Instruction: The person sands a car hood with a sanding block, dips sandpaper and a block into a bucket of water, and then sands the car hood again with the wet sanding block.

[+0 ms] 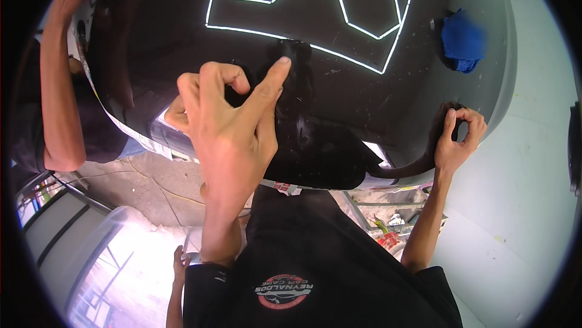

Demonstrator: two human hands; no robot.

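Observation:
A glossy black curved panel [339, 97] fills the upper middle, mirroring bright hexagon-shaped lights and my dark outline. Over its near left part is my left hand [230, 122]. One digit stretches out to the surface, while the others are bent and spread apart from it. I see nothing held there. Near the panel's right edge, my right hand [462, 137] has its thumb and fingertips brought close together at the surface. Anything between those fingertips is too small or hidden to make out. Farther up from it lies a crumpled blue cloth [464, 40], partly blurred.
Another person's arm [60, 85] reaches toward the panel's left side. A second bare forearm [176, 291] shows at lower left. Printed paper [145, 140] lines the panel's near edge. A yellow cord [151, 185] crosses the floor; a pale wall [515, 207] stands right.

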